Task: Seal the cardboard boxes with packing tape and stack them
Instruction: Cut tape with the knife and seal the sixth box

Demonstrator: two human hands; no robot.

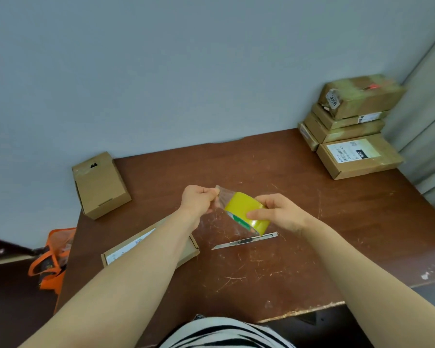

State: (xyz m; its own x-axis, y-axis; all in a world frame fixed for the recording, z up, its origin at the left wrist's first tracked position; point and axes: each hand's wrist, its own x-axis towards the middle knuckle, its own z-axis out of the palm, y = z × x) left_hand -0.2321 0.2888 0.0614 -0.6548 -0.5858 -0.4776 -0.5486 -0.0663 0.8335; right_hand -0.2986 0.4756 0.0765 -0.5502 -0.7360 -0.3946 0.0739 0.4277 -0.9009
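1. the left grip [199, 200] pinches the clear tape end [221, 195], above the middle of the desk [324, 222].
2. the right grip [279, 212] holds the yellow tape roll [245, 209], fingers curled round it.
3. a flat box [189, 249] lies on the desk under the left arm.
4. a knife [246, 241] lies on the desk below the roll.
5. a small box [101, 187] sits far left.
6. a stack of boxes [354, 126] sits far right.

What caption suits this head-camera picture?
Left hand pinches the clear tape end of a yellow tape roll gripped by the right hand, above a scratched brown table.
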